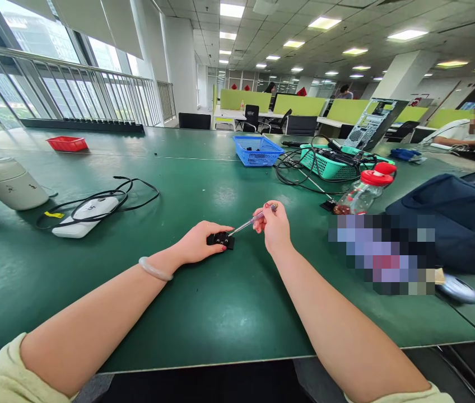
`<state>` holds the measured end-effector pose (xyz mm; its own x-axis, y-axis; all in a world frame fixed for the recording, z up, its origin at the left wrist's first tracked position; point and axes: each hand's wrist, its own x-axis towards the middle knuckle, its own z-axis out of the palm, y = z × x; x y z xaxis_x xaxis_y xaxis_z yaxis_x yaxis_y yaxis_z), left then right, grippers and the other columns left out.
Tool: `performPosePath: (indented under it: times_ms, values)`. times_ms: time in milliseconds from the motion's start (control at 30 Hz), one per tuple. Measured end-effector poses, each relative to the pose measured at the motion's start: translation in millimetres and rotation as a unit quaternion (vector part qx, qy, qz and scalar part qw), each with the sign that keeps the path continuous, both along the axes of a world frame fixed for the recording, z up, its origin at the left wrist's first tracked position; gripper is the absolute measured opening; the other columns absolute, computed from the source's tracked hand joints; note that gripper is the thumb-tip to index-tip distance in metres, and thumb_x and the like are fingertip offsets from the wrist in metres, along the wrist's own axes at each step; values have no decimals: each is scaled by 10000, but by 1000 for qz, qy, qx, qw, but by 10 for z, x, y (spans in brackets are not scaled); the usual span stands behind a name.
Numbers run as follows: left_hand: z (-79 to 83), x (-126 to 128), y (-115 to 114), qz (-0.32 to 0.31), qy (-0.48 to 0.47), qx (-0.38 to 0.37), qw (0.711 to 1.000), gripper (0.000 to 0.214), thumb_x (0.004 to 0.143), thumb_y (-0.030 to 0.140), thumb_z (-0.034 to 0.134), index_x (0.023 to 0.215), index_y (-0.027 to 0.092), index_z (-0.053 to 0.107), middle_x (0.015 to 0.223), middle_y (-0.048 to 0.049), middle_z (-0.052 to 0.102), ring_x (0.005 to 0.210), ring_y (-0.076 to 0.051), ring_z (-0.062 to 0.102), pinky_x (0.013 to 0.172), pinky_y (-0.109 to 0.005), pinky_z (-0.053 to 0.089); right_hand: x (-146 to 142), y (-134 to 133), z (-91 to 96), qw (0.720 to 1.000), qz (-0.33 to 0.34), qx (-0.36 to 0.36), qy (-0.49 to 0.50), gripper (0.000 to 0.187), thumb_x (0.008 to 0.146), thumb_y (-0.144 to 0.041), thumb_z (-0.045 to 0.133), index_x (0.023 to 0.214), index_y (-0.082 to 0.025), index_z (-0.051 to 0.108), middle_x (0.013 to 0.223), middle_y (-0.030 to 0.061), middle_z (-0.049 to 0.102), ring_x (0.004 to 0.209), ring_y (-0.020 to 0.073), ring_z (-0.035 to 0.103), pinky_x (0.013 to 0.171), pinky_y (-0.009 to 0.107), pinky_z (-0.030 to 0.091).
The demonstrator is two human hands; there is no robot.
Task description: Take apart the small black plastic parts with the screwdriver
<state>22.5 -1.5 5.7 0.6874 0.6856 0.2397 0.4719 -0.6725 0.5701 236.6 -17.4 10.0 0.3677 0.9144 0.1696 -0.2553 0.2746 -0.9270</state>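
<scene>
On the green table, a small black part (229, 244) with a few light metal spots lies under my left hand (199, 240). The thumb and fingers close around its two sides and hide some of it; its exact kind is too small to tell. My right hand (277, 226) grips a slim screwdriver (246, 225) by its clear handle. The shaft slants down to the left, and its tip meets or nearly meets the top of the black part.
Left stand a white power bank (88, 215) with a black cable, a pale kettle-like vessel (14, 182) and a red tray (68, 144). A blue basket (258, 154), a cable-filled green basket (325, 167), a red-lidded jar (363, 190) and a dark bag (451, 224) are right. A person sits far right.
</scene>
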Motion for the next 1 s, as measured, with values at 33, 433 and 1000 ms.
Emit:
performPosePath:
  times_ms: [33, 433, 1000]
  values:
    - [-8, -2, 4, -3, -4, 7, 1000, 483, 803, 293, 692, 1285, 270, 677, 1128, -52, 755, 1045, -237, 669, 962, -375, 517, 0, -1, 1, 1000, 1, 2, -2, 241, 888, -376, 612, 848, -251, 410, 581, -85, 629, 357, 75, 502, 342, 169, 356]
    - [1, -11, 61, 177, -15, 42, 983, 351, 903, 378, 566, 1191, 253, 724, 1186, -63, 737, 1176, -291, 583, 1054, -480, 463, -88, -49, 26, 998, 46, 43, 7, 269, 884, -416, 648, 902, -252, 436, 718, -61, 681, 494, 100, 643, 468, 214, 523]
    - [48, 1, 46, 234, 36, 161, 958, 310, 974, 310, 441, 1130, 198, 684, 1151, -127, 718, 1225, -321, 511, 1068, -538, 353, -62, -77, 95, 998, -51, -26, 41, 347, 870, -497, 681, 845, -237, 452, 655, -64, 625, 449, 70, 567, 411, 175, 451]
